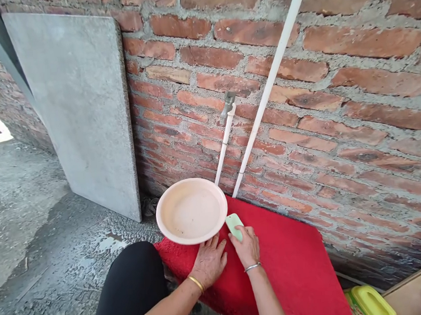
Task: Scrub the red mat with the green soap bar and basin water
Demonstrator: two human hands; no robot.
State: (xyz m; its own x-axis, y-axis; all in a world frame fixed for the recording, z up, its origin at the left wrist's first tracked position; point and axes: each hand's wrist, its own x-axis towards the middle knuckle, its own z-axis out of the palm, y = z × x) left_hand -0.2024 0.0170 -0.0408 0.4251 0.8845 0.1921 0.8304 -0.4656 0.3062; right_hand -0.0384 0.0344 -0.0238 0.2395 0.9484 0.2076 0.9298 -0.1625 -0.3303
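My right hand (246, 244) grips a pale green scrub brush (233, 220) with a rounded, flat back. Its underside is hidden against the red cloth (291, 252). My left hand (209, 262) lies on the same cloth with its fingers stretched out. The fingertips are at the near rim of a pale pink plastic basin (190, 213); whether they touch it I cannot tell. Only a few dark specks show inside the basin, which rests at the cloth's far left corner.
A brick wall (338, 140) runs behind, with a tap (228, 108) on a white pipe and a longer white pipe (270, 82). A grey slab (86, 113) leans at left above wet ground (94, 245). A yellow-green container (371, 302) stands at lower right.
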